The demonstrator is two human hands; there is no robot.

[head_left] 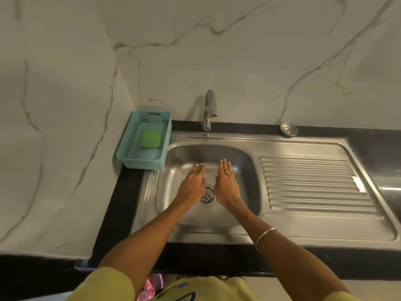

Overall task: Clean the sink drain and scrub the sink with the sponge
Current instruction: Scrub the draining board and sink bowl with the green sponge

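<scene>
— What are the fingers doing?
— Straight and together on both the left hand and right hand, grasping nothing, palms down over the sink, either side of the drain.
— The sponge?
— Green, lying in a teal basket left of the basin, beside the tap.

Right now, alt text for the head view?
Two open hands, left hand and right hand, hover over the sink drain in a steel sink. A green sponge lies in a teal basket.
</scene>
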